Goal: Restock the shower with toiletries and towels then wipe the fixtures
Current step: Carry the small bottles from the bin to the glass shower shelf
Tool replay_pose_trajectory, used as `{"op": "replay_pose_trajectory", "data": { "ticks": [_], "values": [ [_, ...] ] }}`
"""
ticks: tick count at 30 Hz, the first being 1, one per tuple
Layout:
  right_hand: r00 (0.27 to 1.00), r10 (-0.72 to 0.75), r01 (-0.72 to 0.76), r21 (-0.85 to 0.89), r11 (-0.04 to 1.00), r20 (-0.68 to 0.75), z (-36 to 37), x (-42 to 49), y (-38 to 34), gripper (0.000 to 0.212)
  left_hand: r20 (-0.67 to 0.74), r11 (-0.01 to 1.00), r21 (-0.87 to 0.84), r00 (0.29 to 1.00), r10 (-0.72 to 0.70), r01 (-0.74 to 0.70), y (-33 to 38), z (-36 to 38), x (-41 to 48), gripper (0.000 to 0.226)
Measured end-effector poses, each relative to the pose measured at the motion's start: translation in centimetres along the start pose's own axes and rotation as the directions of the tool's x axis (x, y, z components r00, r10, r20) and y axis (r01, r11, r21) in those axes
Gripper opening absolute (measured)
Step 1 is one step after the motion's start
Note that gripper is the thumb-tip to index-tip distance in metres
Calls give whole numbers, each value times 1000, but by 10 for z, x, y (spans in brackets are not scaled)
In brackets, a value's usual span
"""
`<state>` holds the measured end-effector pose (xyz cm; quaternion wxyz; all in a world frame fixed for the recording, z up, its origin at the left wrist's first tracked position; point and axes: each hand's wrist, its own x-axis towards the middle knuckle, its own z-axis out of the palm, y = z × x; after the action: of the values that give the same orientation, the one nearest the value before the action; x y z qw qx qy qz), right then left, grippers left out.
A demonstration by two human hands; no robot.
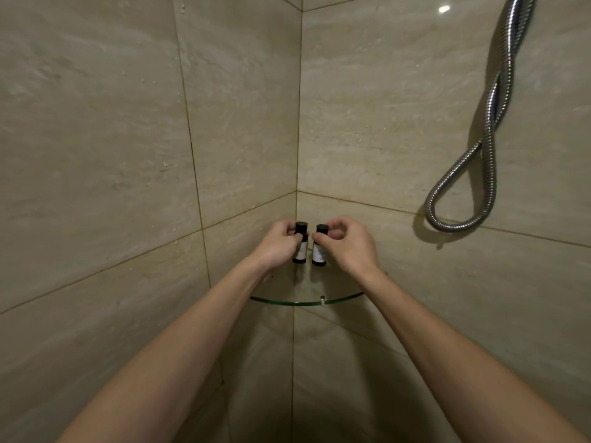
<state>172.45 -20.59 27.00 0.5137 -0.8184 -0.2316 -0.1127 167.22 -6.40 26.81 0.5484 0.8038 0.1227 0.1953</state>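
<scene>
left hand [276,247]: fingers [296,239] curled round the upper body of the left bottle [300,254], thumb just under the cap.
right hand [350,243]: thumb and forefinger [316,240] pinch the right bottle [319,252] below its cap. The other fingers arch above it; I can't tell if they touch.
bottles: both upright, long axis vertical, side by side with a narrow gap, over the back corner of the glass shelf [303,303]. Bases look set on the glass; I can't confirm contact.
key relation: each bottle lies inboard of its own hand, toward the shelf's middle.
next move: my read is to open the fingers outward, away from the gap, then pull back over the shelf's front rim.
risk: tall narrow bottles on glass; a dragging thumb could tip one into the other.
shower hose [489,123]: looped on the wall up and right of the shelf, well apart.
</scene>
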Motion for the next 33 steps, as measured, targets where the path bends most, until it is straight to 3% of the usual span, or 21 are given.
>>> {"op": "replay_pose_trajectory", "data": {
  "ticks": [5, 8, 15, 17, 20, 27, 33],
  "values": [
    [999, -45, 44, -46, 998, -18, 5, 8, 6, 23, 56, 991, 109, 996, 66, -72, 2, -2, 9, 26],
    [996, -77, 81, -119, 990, 40, 5, 10, 10, 29, 58, 988, 128, 995, 75, -82, -1, -6, 10, 28],
    [984, 45, 10, -307, 952, 174, -9, 14, 12, 40, 62, 983, 151, 993, 97, -105, 0, -9, -1, 55],
    [984, 47, 33, -434, 900, 172, -3, 8, 14, 34, 48, 945, 297, 990, 131, -140, 0, -8, -5, 63],
    [986, 49, 39, -501, 865, 161, 5, 6, 17, 27, -43, 832, 540, 983, 178, -127, -2, -1, -10, 53],
    [987, 73, 2, -462, 887, 144, 15, 12, 16, 28, -159, 828, 559, 972, 172, -56, -1, 9, -5, 37],
    [988, 85, -12, -481, 877, 131, 16, 14, 15, 31, -155, 754, 652, 958, 242, -85, -5, 15, -4, 28]
  ]
}}
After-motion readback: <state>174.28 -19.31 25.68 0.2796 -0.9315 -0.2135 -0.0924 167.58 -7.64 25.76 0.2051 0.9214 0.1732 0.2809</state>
